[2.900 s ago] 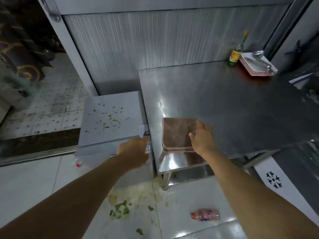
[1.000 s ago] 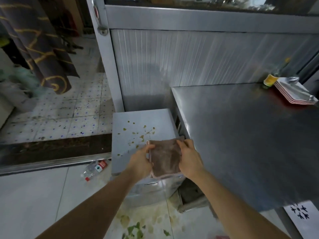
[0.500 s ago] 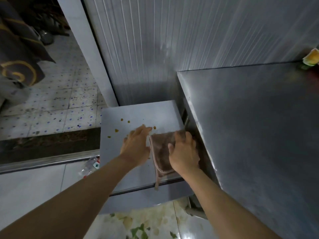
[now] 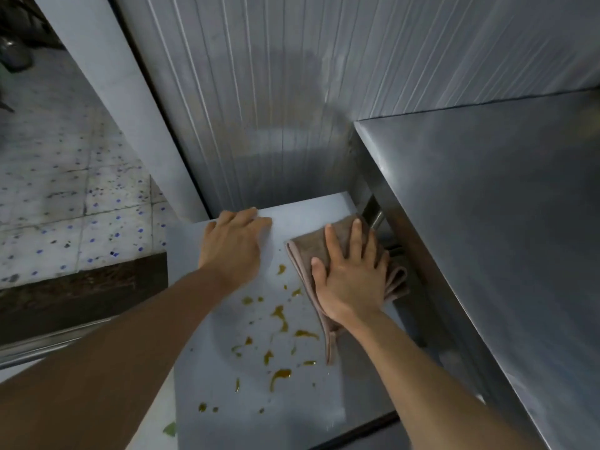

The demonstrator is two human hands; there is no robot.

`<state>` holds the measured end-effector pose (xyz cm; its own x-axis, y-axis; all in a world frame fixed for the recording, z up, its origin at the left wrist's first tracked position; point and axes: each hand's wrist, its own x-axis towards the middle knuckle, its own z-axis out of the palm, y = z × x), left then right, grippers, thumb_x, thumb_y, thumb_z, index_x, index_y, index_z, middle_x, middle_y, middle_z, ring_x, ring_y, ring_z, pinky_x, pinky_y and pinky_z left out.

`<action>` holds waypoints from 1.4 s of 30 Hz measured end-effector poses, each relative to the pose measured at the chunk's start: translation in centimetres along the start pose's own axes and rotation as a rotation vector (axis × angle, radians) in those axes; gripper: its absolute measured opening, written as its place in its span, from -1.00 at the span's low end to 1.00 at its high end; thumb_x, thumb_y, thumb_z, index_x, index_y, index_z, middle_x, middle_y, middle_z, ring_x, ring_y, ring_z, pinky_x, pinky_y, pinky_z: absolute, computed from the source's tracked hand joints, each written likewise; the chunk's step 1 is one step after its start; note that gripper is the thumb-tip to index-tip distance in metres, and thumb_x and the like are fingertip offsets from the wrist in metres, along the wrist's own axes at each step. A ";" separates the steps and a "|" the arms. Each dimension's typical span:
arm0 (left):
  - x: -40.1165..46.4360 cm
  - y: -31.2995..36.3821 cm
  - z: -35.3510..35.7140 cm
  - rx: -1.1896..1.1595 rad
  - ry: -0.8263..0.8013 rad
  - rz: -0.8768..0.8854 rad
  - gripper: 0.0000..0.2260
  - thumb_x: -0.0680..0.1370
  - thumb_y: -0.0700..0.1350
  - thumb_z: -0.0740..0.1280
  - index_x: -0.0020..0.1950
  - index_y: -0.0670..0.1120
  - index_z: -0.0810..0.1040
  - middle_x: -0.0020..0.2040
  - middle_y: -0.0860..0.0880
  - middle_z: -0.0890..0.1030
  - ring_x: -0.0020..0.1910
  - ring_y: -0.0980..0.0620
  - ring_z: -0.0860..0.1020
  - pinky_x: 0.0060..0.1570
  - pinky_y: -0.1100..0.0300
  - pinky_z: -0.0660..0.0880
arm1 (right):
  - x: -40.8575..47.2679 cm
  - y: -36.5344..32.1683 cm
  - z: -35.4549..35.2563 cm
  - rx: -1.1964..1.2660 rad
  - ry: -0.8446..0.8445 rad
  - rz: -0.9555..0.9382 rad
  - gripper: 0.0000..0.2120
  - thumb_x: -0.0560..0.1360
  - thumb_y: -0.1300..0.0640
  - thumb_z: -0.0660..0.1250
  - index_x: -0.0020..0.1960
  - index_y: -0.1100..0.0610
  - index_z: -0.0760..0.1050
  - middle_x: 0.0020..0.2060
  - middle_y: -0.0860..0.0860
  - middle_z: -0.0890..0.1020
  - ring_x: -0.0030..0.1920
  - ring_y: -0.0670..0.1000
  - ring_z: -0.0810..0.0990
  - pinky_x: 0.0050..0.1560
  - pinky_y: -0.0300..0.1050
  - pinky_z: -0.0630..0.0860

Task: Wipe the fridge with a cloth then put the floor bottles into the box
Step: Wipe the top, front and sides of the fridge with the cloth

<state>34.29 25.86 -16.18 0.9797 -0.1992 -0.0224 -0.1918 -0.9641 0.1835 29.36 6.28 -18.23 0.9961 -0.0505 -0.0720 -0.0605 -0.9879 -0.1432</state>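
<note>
My right hand (image 4: pixel 349 280) lies flat on the brown cloth (image 4: pixel 306 251), fingers straight and spread, pressing it down on the far right corner of the fridge top (image 4: pixel 305 397). That grip is not a pinch; it is a flat push. My left hand (image 4: pixel 232 246) rests on the far left part of the same top, fingers straight and close together, with the tips at the back edge. It holds nothing. The yellow-brown spots (image 4: pixel 281 319) are the thing that matters most now. They lie nearer to me than the cloth and a bit to its left, spread in a band that runs from just beside the cloth down toward the front edge. So I think the cloth must be pulled back toward my body and a little leftward to run over them. The right hand is the one on the cloth, so it is the one to do that. The steel worktop (image 4: pixel 487 222) stands close along the right side, higher than the fridge top, so I have no room to swing that way. I see no bottles and no box from here.
</note>
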 end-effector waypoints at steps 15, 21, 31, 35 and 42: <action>0.3 -1.2 0.5 -0.120 0.054 0.040 -0.56 0.53 -0.14 0.24 0.41 0.08 0.36 0.45 0.08 0.32 0.27 -0.02 0.28 0.05 0.10 0.42 | 10.0 -1.5 0.0 -0.019 -0.011 -0.222 -0.49 0.57 -0.20 -0.10 0.49 -0.14 0.10 0.47 0.02 0.20 0.48 0.19 0.04 0.42 0.28 0.03; -2.2 -3.0 -0.9 -0.148 -0.028 0.051 -0.52 0.48 -0.24 0.27 0.41 -0.03 0.36 0.49 -0.01 0.27 0.44 -0.04 0.23 0.36 0.01 0.20 | 0.8 -3.4 0.6 -0.049 -0.047 -0.280 -0.45 0.57 -0.21 -0.20 0.53 -0.16 -0.20 0.55 0.01 -0.17 0.52 0.14 -0.27 0.48 0.22 -0.21; -6.6 -7.2 -1.7 -0.125 0.061 -0.078 -0.53 0.45 -0.29 0.28 0.34 -0.02 0.48 0.40 -0.03 0.41 0.29 -0.17 0.35 0.19 -0.06 0.32 | -3.9 -4.8 0.3 -0.054 -0.079 -0.351 -0.42 0.54 -0.28 -0.21 0.53 -0.16 -0.06 0.56 0.00 -0.08 0.54 0.17 -0.14 0.45 0.21 -0.15; -6.9 -7.8 -0.8 -0.196 0.118 -0.065 -0.56 0.44 -0.30 0.29 0.30 -0.01 0.52 0.36 -0.03 0.45 0.21 -0.20 0.38 0.12 -0.10 0.37 | 4.3 -7.3 0.7 -0.077 -0.057 -0.294 -0.41 0.52 -0.28 -0.15 0.52 -0.18 -0.08 0.55 -0.02 -0.06 0.53 0.16 -0.14 0.46 0.25 -0.08; -6.7 -8.0 -0.2 -0.244 0.082 -0.099 -0.55 0.49 -0.21 0.24 0.36 0.07 0.44 0.43 0.07 0.34 0.27 -0.10 0.29 0.20 -0.02 0.32 | 5.7 -9.5 1.0 -0.100 -0.055 -0.319 -0.44 0.57 -0.23 -0.14 0.53 -0.12 -0.06 0.54 0.01 0.04 0.53 0.18 -0.10 0.46 0.27 -0.05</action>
<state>29.27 34.96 -17.25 0.9964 -0.0811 0.0260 -0.0845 -0.9053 0.4162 35.56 15.52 -18.31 0.9587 0.2687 -0.0931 0.2630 -0.9623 -0.0695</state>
